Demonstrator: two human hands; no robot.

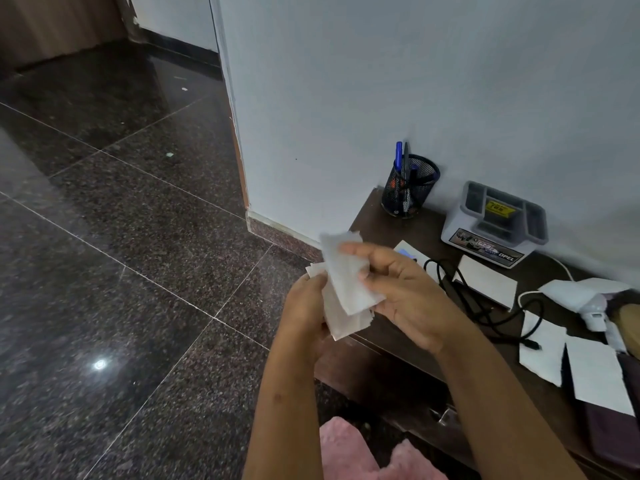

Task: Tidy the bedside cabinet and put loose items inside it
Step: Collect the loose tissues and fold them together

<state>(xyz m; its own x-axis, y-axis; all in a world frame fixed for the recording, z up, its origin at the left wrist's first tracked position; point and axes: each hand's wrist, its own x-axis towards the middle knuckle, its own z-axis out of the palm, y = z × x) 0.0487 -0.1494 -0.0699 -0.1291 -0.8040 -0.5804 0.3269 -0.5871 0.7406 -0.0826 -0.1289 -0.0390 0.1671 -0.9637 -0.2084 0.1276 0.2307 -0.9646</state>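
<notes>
I see both hands raised just off the front left corner of the cabinet (372,226), busy with a small stack of white paper slips (346,323). The left hand (304,306) has its fingers curled round the stack and grips it from the left side. The right hand (408,292) pinches the top slip (343,284) between thumb and fingertips, and that slip is tilted up and fanned partly off the rest. The stack hangs in the air over the cabinet's edge and the dark polished floor (104,237), touching neither. On the cabinet top, a black mesh pen pot (410,192) stands at the back left corner against the wall (381,81), with blue pens (399,155) upright in it. Just to its right sits a grey desk tray (498,225) with a yellow label inside. A black cable (485,308) loops across the middle of the top, among loose white sheets: one (488,282) in front of the tray and two more (543,351) (601,375) nearer the front right. A white cable (561,268) runs off to the right towards a white object (588,296) I cannot make out. Pink cloth (346,452) shows at the bottom edge.
</notes>
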